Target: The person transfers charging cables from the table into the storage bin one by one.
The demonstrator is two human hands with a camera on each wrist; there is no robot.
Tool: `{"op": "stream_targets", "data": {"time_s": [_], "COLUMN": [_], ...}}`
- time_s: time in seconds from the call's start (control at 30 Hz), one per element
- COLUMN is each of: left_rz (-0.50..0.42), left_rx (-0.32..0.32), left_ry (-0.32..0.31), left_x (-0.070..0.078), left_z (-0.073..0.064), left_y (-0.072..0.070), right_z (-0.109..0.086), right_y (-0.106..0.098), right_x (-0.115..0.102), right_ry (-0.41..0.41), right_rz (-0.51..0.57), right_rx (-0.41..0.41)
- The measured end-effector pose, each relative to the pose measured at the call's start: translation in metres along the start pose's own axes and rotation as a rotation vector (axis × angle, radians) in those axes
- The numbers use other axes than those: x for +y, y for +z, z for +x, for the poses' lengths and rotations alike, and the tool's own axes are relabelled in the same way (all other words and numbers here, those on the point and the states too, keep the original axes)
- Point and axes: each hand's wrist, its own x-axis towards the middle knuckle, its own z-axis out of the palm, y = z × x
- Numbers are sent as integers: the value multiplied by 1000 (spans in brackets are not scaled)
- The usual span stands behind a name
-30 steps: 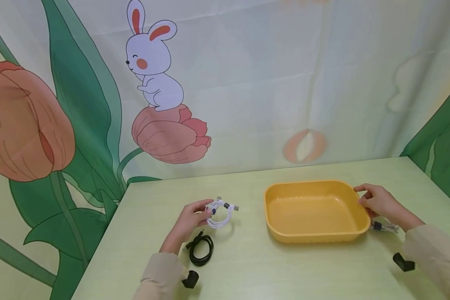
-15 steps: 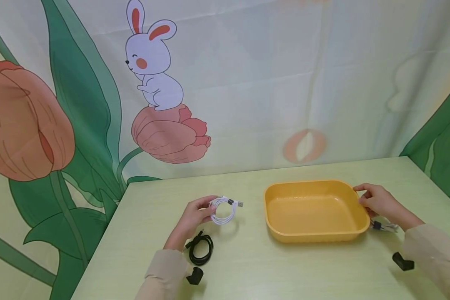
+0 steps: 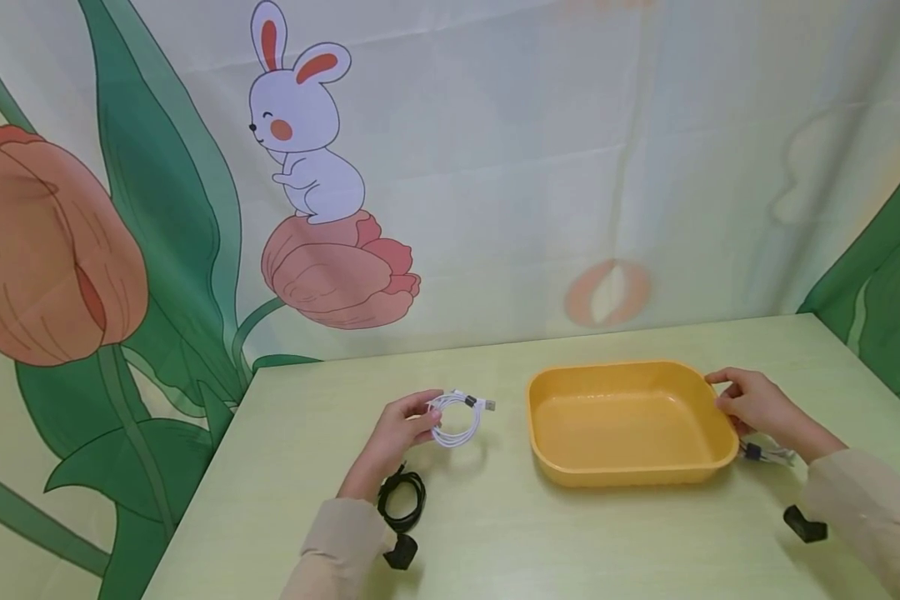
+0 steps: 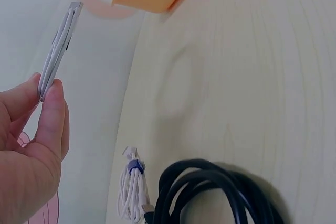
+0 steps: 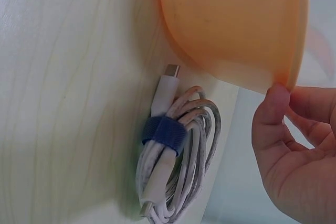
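Note:
My left hand (image 3: 399, 429) pinches a coiled white USB cable (image 3: 456, 442) between thumb and fingers, raised above the table left of a yellow plastic tray (image 3: 630, 477). Seen edge-on in the left wrist view, that cable (image 4: 56, 51) stands upright with its metal plug on top. My right hand (image 3: 761, 408) grips the tray's right rim, the thumb (image 5: 273, 106) on the outer wall in the right wrist view. Under this hand lies another bundled white cable (image 5: 197, 145), tied with a blue strap (image 5: 165, 134).
A coiled black cable (image 3: 402, 517) lies on the table below my left forearm. Beside it in the left wrist view is a white cable (image 4: 131, 190) with a blue strap. A printed curtain (image 3: 495, 167) hangs behind the table (image 3: 540, 550).
My left hand has moved right, towards the tray, carrying the white USB cable. The right hand and the tray stay in place.

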Motion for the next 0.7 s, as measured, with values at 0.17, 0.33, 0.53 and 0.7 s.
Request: {"op": "stream_targets", "data": {"time_s": [0.17, 0.33, 0.53, 0.7], "left_rz": [-6, -25, -34, -38], "left_rx": [12, 3, -14, -22], "left_ry": [10, 10, 14, 17], "left_x": [4, 6, 5, 7], "left_z": [1, 3, 5, 6], "left_y": [7, 13, 18, 22], "right_z": [0, 0, -1, -1], "right_y": [1, 1, 1, 1], "right_x": [0, -1, -3, -3], "right_ry": [-10, -16, -12, -6], "right_rz": [-3, 1, -2, -1], "right_rx": [6, 8, 10, 11]}}
